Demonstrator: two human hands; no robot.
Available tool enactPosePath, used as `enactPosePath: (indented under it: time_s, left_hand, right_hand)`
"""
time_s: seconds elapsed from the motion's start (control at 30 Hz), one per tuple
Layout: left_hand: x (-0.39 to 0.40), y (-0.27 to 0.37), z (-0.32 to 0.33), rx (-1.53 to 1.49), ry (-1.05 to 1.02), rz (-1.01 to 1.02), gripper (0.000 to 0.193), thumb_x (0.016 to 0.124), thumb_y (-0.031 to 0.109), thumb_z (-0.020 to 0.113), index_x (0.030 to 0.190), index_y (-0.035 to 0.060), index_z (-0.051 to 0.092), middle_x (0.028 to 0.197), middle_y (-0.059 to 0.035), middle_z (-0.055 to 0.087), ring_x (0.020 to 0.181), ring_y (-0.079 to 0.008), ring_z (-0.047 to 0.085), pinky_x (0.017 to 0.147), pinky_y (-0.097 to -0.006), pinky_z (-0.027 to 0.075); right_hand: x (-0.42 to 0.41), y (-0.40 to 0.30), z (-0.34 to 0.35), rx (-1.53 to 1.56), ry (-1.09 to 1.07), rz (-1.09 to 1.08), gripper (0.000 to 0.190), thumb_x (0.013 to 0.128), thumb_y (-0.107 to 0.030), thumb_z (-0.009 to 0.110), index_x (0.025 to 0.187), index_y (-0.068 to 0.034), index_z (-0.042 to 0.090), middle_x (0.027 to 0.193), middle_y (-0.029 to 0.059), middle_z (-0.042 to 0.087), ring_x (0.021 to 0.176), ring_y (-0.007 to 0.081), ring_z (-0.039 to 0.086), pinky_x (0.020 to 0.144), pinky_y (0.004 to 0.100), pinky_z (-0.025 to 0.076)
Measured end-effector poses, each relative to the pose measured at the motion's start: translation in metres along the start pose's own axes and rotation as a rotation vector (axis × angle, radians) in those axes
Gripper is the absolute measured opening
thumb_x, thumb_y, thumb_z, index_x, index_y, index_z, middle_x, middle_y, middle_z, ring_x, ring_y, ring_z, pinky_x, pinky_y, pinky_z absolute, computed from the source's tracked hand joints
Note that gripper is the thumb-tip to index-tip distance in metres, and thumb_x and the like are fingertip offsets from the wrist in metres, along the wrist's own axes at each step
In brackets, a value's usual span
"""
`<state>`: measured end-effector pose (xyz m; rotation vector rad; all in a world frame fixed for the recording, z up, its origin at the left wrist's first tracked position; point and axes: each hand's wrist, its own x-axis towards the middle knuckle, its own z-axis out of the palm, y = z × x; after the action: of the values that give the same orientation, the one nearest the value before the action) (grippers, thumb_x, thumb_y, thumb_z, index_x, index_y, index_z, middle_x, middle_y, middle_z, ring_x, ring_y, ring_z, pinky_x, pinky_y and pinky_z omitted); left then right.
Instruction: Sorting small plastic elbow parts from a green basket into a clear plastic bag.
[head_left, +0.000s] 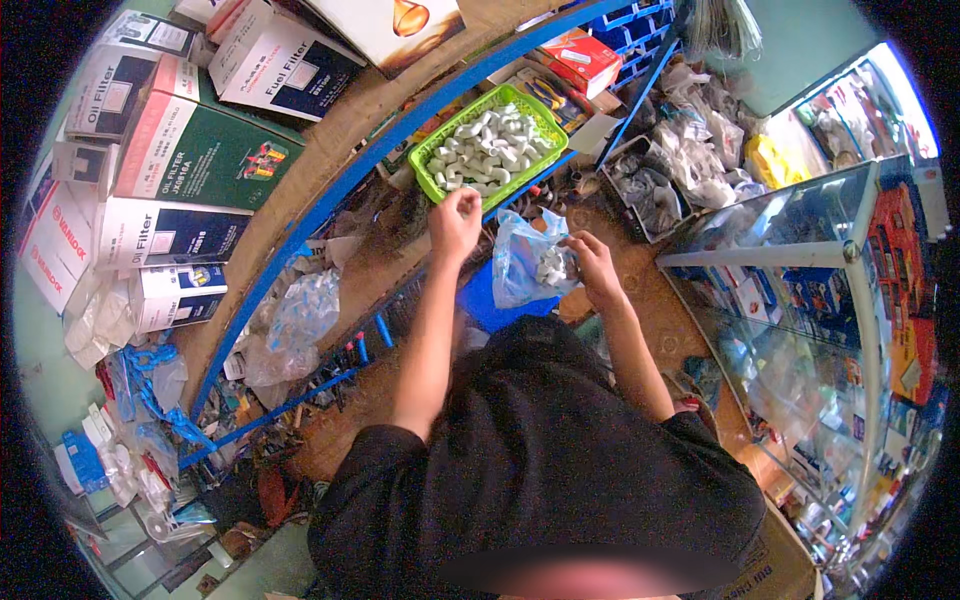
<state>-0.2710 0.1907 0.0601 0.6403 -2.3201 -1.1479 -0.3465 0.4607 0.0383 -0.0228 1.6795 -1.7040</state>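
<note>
A green plastic basket (556, 127) full of white bent pipe-like fittings (491, 144) rests on the shelf in front of me. At its near rim is my left hand (456, 221), thumb and fingertips drawn together. Whether a fitting is between them I cannot tell. My right hand (596, 266) grips the edge of a translucent bluish plastic bag (516, 262), which hangs to the right of my left hand. Several small white pieces (553, 268) show inside the bag. Below it, a blue surface (480, 298) is partly hidden by the bag and my body.
Filter cartons (202, 142) line the upper shelf at left, above a blue shelf edge (330, 157). A red box (581, 60) is behind the basket. At right are a crate of plastic bags (649, 187) and a glass display case (795, 315). Clear bags (304, 315) lie at lower left.
</note>
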Motion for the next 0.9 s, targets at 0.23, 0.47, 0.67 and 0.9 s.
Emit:
enactPosePath:
  time_s: [0.23, 0.47, 0.67, 0.9]
  left_hand:
    - [0.090, -0.051, 0.040, 0.164, -0.128, -0.039, 0.026, 0.083, 0.023, 0.079, 0.103, 0.0090, 0.072, 0.098, -0.0113, 0.076, 0.091, -0.0273, 0.073, 0.082, -0.0410, 0.057]
    - [0.097, -0.074, 0.044, 0.395, -0.115, -0.066, 0.041, 0.071, 0.030, 0.087, 0.102, 0.0087, 0.069, 0.093, -0.0131, 0.074, 0.083, -0.0297, 0.072, 0.075, -0.0423, 0.055]
    - [0.035, 0.007, 0.004, -0.151, -0.082, -0.131, 0.026, 0.084, 0.023, 0.078, 0.101, 0.0065, 0.068, 0.088, -0.0104, 0.075, 0.081, -0.0210, 0.074, 0.071, -0.0364, 0.056]
    - [-0.074, 0.091, -0.004, 0.083, -0.440, -0.065, 0.033, 0.084, 0.018, 0.082, 0.108, 0.0006, 0.069, 0.090, -0.0115, 0.074, 0.077, -0.0198, 0.074, 0.068, -0.0326, 0.059]
  right_hand:
    - [-0.013, 0.013, -0.003, -0.032, 0.018, -0.012, 0.021, 0.100, -0.021, 0.059, 0.099, -0.002, 0.070, 0.086, 0.0003, 0.063, 0.075, 0.0091, 0.056, 0.064, 0.0269, 0.046]
    - [-0.027, 0.005, 0.014, 0.030, 0.058, -0.063, 0.024, 0.098, -0.022, 0.060, 0.097, -0.002, 0.073, 0.079, 0.0009, 0.061, 0.067, 0.0081, 0.051, 0.058, 0.0273, 0.041]
    - [-0.012, 0.015, 0.001, 0.002, 0.033, -0.039, 0.020, 0.100, -0.019, 0.059, 0.103, -0.003, 0.070, 0.083, -0.0009, 0.062, 0.068, 0.0074, 0.053, 0.056, 0.0243, 0.041]
    - [-0.013, -0.012, 0.024, 0.034, 0.002, -0.003, 0.022, 0.099, -0.021, 0.060, 0.101, -0.003, 0.072, 0.082, 0.0020, 0.066, 0.072, 0.0090, 0.055, 0.064, 0.0247, 0.044]
